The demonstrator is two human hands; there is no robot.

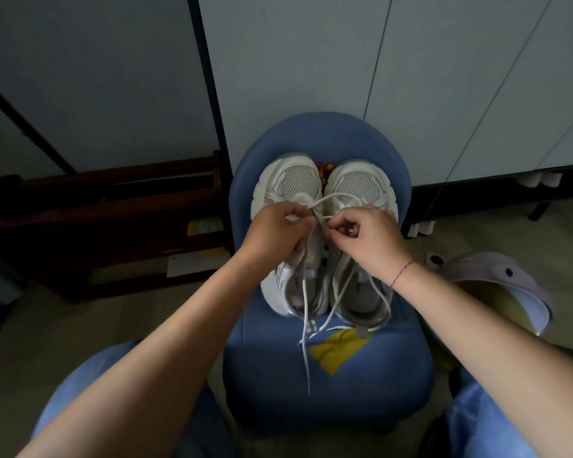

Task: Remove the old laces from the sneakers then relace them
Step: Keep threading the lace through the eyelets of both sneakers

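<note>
Currently our left hand (275, 233) and right hand (371, 239) each pinch the white lace (339, 194) over the sneakers (293, 183), which sit side by side on the blue chair (328, 408). Uneven pulls risk unequal ends; trailing ends could snag.

A blue chair (328, 385) is carrying two white sneakers (290, 180) side by side, with loose laces (306, 355) trailing across its seat.

A pair of white mesh sneakers (291, 183) is sitting side by side on a blue padded chair seat (394, 368), toes pointing away from the person. The left hand (275, 233) and right hand (368, 239) are both pinching a white flat shoelace (338, 194) over the sneakers, its loose ends trailing toward a yellow patch (338, 352) on the seat.
</note>
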